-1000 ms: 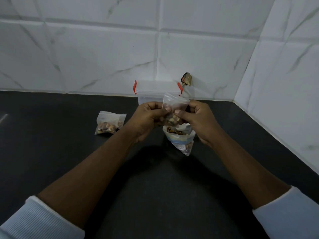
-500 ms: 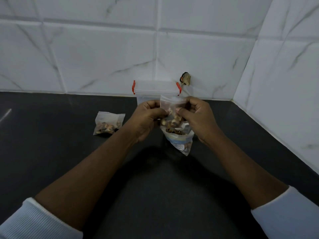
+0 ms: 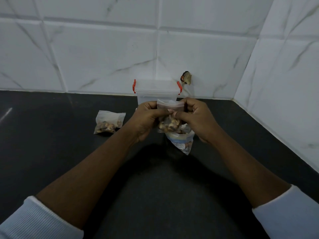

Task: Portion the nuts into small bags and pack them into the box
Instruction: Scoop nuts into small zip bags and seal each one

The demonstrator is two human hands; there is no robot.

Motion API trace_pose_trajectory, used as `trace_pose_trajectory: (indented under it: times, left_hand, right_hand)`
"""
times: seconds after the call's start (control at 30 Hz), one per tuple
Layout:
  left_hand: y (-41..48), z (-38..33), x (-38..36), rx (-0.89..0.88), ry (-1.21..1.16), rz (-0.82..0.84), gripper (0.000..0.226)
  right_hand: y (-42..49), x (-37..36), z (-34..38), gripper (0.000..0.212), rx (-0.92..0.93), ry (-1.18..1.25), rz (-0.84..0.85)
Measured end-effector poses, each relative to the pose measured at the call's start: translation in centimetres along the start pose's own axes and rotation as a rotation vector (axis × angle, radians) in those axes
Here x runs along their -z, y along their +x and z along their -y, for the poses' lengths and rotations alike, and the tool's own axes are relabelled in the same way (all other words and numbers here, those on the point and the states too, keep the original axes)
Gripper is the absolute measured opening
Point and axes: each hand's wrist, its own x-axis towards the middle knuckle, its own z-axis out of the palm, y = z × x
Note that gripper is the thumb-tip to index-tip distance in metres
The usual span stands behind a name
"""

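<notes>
**Hands pinch a small bag of nuts at centre frame**

The left hand [image 3: 146, 121] and the right hand [image 3: 196, 120] meet in the middle of the frame. We see both sets of fingers and thumbs clamped on the small bag [image 3: 170, 107], just under its top strip, with the thumb tips nearly touching. The bag is held upright above the dark countertop [image 3: 51, 161], which fills the lower half of the frame below the tiled wall [image 3: 103, 57]. White sleeves [image 3: 34, 221] show in both bottom corners.

Behind the hands, against the wall, stands the clear box [image 3: 158, 91], its lid on and a red clip [image 3: 134, 86] at each end. Just below the held bag a larger bag [image 3: 181, 144] lies on the counter, partly hidden by the right hand. Left of centre, well apart from the hands, we find a second small bag [image 3: 108, 124] lying flat with nuts inside. The nuts [image 3: 170, 125] in the held bag sit bunched at its bottom.
</notes>
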Motion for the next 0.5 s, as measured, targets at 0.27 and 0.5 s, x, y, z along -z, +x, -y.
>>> trace_pose_trajectory:
  times: [0.27, 0.5]
  left_hand:
    - [0.22, -0.27, -0.31, 0.024, -0.060, -0.039, 0.024]
    - [0.15, -0.36, -0.46, 0.061, -0.146, -0.044, 0.022]
  right_hand:
    - [-0.03, -0.21, 0.46, 0.019, -0.028, 0.087, -0.064]
    - [0.12, -0.04, 0.15, 0.006, -0.002, 0.075, -0.102]
